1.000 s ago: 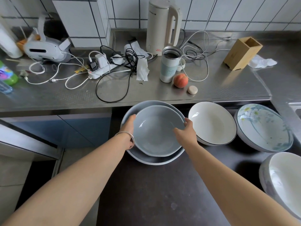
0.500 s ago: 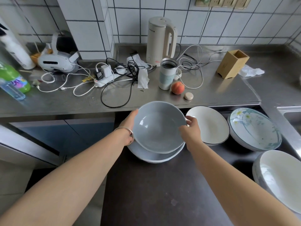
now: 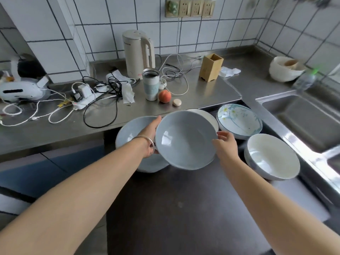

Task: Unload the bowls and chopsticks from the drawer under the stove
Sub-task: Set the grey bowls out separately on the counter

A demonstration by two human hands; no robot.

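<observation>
I hold a grey-blue bowl (image 3: 184, 142) in the air above the open drawer (image 3: 184, 208), tilted a little toward me. My left hand (image 3: 150, 138) grips its left rim and my right hand (image 3: 225, 144) grips its right rim. A larger grey-blue bowl (image 3: 131, 130) lies in the drawer below and to the left, partly hidden by my left wrist. Behind the held bowl a white dark-rimmed bowl (image 3: 207, 115) shows only its far edge. A flower-patterned bowl (image 3: 239, 121) and a white bowl (image 3: 272, 156) sit at the drawer's right. No chopsticks are visible.
The steel counter (image 3: 202, 92) behind the drawer carries a kettle (image 3: 138, 54), a tumbler (image 3: 150, 84), a peach (image 3: 164, 96), tangled cables (image 3: 103, 92) and a wooden holder (image 3: 211, 69). A sink (image 3: 303, 118) lies to the right, with a cream bowl (image 3: 284, 69) beyond it.
Both hands have lifted the smaller grey-blue bowl out of the larger one and carried it up and to the right. The view has swung right, showing the sink.
</observation>
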